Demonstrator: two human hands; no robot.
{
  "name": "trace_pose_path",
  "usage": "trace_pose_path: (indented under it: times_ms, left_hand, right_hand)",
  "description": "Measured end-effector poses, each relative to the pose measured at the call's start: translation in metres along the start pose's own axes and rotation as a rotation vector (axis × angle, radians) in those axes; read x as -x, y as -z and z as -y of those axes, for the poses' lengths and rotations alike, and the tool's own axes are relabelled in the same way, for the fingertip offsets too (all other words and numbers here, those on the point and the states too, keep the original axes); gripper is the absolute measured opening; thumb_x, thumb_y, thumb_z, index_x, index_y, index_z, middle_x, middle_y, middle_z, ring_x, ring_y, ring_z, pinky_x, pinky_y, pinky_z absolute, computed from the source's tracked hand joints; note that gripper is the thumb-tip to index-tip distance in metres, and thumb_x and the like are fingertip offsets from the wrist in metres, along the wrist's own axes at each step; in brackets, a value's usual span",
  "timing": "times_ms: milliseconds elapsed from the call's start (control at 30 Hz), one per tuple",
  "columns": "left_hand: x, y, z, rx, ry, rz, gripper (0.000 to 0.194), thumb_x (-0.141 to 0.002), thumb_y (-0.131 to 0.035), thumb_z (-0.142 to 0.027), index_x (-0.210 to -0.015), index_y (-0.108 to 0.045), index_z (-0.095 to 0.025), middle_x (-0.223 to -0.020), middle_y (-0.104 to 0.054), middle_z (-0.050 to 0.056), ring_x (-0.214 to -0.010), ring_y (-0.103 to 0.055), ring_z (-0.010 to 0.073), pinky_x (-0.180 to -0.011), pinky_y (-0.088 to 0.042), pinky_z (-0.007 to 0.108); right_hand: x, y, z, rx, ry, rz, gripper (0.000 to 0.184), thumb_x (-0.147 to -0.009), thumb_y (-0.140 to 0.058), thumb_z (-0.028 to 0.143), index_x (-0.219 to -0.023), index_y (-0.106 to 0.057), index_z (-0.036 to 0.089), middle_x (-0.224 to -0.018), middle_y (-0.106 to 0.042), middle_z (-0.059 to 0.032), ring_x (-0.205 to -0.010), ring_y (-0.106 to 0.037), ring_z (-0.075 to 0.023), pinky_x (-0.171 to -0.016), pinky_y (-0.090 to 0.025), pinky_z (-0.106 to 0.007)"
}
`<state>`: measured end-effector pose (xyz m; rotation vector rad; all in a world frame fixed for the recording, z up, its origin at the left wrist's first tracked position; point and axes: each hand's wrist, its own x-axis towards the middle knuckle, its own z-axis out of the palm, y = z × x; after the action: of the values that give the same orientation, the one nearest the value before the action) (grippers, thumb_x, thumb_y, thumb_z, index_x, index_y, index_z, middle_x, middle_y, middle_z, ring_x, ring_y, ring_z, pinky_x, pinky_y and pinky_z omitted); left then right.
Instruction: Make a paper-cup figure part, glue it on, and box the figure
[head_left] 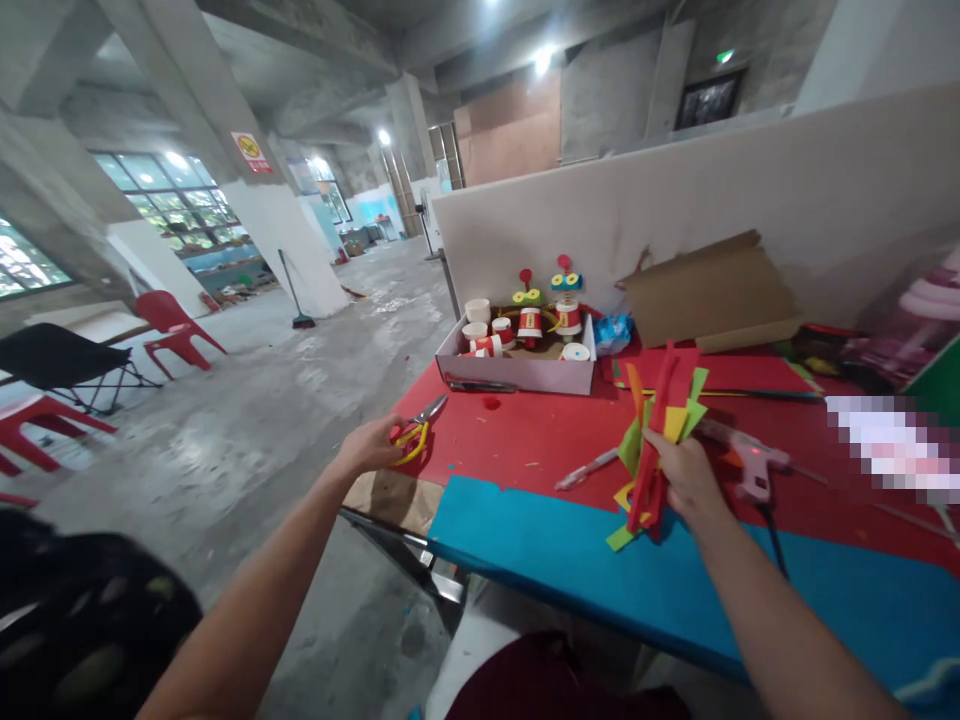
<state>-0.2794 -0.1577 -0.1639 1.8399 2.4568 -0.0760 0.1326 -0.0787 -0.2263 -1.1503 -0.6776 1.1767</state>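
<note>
At the table's left corner, my left hand [371, 446] has its fingers closed on the yellow handle of a pair of scissors [417, 438], whose metal blades point away to the right. My right hand [686, 470] grips a bundle of coloured strips [661, 430] in red, yellow, green and orange; their ends stick out above and below the fist. A capped pen [587, 469] lies just left of the strips. On the other side of my right hand rests a pink glue gun [752, 467] with a small red light showing.
Behind, a shallow white box [517, 375] holds paper cups and two cup figures [568, 318]. A dark cutter-like tool [480, 385] lies along its front. A blue sheet [525, 530] covers the near edge of the red tabletop [517, 435]. Folded cardboard [712, 290] leans on the white partition.
</note>
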Motion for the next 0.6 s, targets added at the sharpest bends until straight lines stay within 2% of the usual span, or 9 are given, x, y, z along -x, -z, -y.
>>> trace_pose_path:
  times_ms: [167, 267, 367, 467, 533, 600]
  left_hand:
    - [-0.021, -0.001, 0.002, -0.052, 0.042, 0.019, 0.038, -0.081, -0.052, -0.049, -0.107, -0.055, -0.022, -0.094, -0.068, 0.008, -0.082, -0.062, 0.0239, -0.059, -0.038, 0.025]
    - [-0.035, 0.001, 0.002, -0.05, -0.011, 0.045, 0.033, -0.08, -0.057, -0.039, -0.108, -0.056, -0.02, -0.091, -0.069, 0.006, -0.081, -0.063, 0.0213, -0.061, -0.04, 0.023]
    - [-0.043, 0.008, -0.006, -0.043, -0.091, 0.076, 0.022, -0.078, -0.06, -0.032, -0.096, -0.062, -0.019, -0.082, -0.069, 0.006, -0.075, -0.063, 0.0214, -0.063, -0.043, 0.025]
    - [-0.046, 0.017, -0.038, -0.025, -0.155, 0.021, 0.02, -0.084, -0.052, -0.03, -0.09, -0.066, -0.017, -0.087, -0.07, 0.012, -0.083, -0.064, 0.0265, -0.069, -0.047, 0.031]
    - [-0.047, 0.019, -0.077, 0.019, -0.251, -0.041, 0.027, -0.089, -0.043, -0.026, -0.103, -0.065, -0.02, -0.103, -0.069, 0.011, -0.096, -0.062, 0.0251, -0.08, -0.047, 0.032]
    - [-0.049, 0.014, -0.125, 0.087, -0.421, -0.061, 0.031, -0.09, -0.042, -0.023, -0.113, -0.062, -0.025, -0.113, -0.066, 0.005, -0.105, -0.06, 0.0193, -0.089, -0.045, 0.027]
  right_hand:
    - [0.001, -0.001, 0.001, -0.007, -0.017, 0.002, 0.019, -0.058, -0.071, 0.018, -0.076, -0.068, 0.016, -0.059, -0.07, 0.0008, -0.053, -0.067, -0.0179, -0.043, -0.053, -0.023]
    - [0.003, -0.001, 0.004, -0.025, -0.008, -0.025, 0.018, -0.057, -0.07, 0.015, -0.075, -0.068, 0.016, -0.061, -0.07, 0.0012, -0.052, -0.066, -0.0162, -0.045, -0.053, -0.022]
    - [0.004, -0.002, 0.004, -0.011, 0.001, -0.024, 0.017, -0.055, -0.072, 0.016, -0.072, -0.068, 0.015, -0.061, -0.071, 0.0006, -0.052, -0.066, -0.0155, -0.045, -0.053, -0.021]
    - [0.004, -0.001, 0.001, 0.007, 0.0, 0.015, 0.02, -0.056, -0.073, 0.021, -0.075, -0.069, 0.015, -0.061, -0.071, -0.0012, -0.053, -0.067, -0.018, -0.046, -0.054, -0.023]
    - [0.004, -0.001, 0.001, 0.016, 0.006, 0.015, 0.022, -0.055, -0.073, 0.022, -0.075, -0.07, 0.014, -0.063, -0.072, -0.0022, -0.057, -0.068, -0.0199, -0.048, -0.055, -0.025]
    - [0.003, 0.0, 0.001, 0.024, 0.017, -0.006, 0.023, -0.055, -0.073, 0.022, -0.076, -0.07, 0.015, -0.065, -0.073, -0.0023, -0.061, -0.069, -0.0206, -0.05, -0.055, -0.025]
